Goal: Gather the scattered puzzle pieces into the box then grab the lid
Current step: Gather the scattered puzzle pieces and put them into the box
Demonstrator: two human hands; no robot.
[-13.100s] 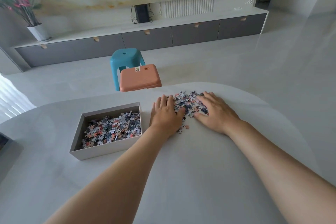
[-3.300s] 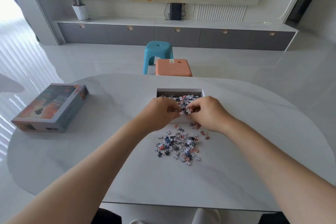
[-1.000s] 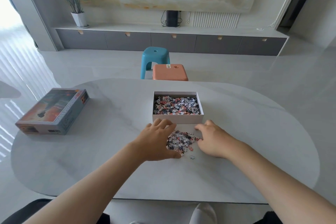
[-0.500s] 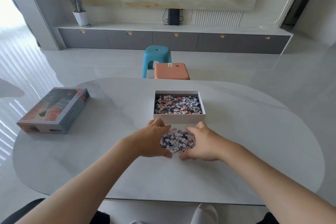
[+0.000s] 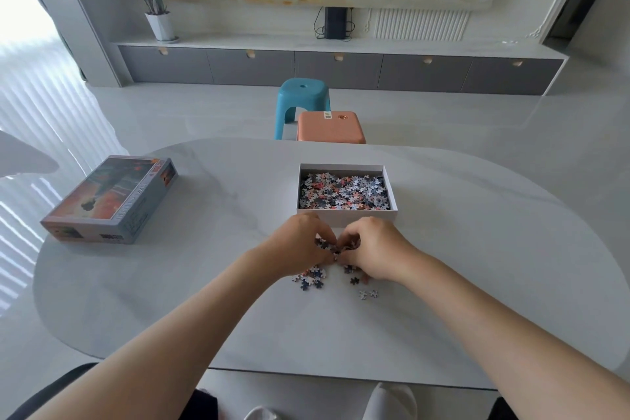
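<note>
The left hand (image 5: 300,245) and right hand (image 5: 371,249) curl together round a clump of puzzle pieces (image 5: 326,245) just short of the box (image 5: 346,217), which lies straight ahead, with stray pieces (image 5: 312,278) nearer the person and the lid (image 5: 109,199) well left of the box.

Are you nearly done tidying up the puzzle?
Nearly. The open white cardboard box already holds a thick layer of pieces. The left hand and right hand grip a small bunch of jigsaw pieces between them. A few loose pieces lie on the white marble table, and the picture-printed lid sits untouched at the left.
</note>
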